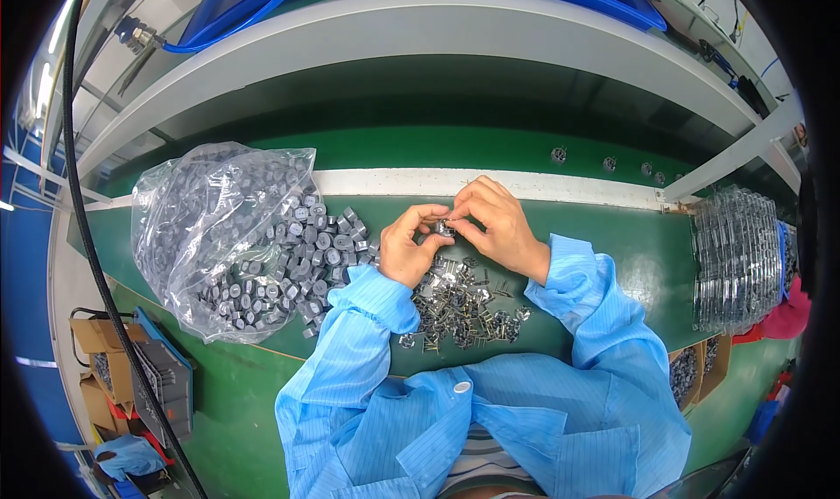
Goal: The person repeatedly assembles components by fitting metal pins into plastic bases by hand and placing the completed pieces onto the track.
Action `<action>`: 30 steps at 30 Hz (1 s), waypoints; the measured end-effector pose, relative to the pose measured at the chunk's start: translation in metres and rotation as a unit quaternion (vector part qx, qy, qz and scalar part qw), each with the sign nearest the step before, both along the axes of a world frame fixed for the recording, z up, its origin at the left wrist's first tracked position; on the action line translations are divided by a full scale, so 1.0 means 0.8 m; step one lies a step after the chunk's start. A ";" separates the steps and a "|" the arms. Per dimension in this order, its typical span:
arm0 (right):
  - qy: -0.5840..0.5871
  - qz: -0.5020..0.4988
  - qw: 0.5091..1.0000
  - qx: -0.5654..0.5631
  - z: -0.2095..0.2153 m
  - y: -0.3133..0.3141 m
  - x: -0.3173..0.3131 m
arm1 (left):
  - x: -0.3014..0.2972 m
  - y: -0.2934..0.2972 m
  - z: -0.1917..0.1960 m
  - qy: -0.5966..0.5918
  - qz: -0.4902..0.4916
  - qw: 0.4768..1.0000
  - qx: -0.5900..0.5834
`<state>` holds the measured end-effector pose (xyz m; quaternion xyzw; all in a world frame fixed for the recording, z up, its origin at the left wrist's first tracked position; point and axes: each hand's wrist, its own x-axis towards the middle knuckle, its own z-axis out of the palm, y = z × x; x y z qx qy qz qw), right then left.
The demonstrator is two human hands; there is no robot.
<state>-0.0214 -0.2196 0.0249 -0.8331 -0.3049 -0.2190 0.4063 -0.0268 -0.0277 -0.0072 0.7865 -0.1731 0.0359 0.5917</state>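
One small part (444,228), dark with shiny glints, pinched by left hand (409,242), right hand (497,225) touching it, grip unclear, above spiky metal pieces (462,311), beside chunky grey blocks (321,252) and crinkled plastic bag (166,228).

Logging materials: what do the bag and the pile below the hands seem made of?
Bag: probably glossy plastic film; see-through, crinkled, with bright highlights.
Pile of small parts: likely shiny metal, perhaps some plastic; silvery and brassy glints.
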 end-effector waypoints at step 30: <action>-0.101 -0.364 0.918 -0.121 -0.038 -0.117 0.075 | 0.011 0.043 0.009 -0.066 -0.059 0.935 0.344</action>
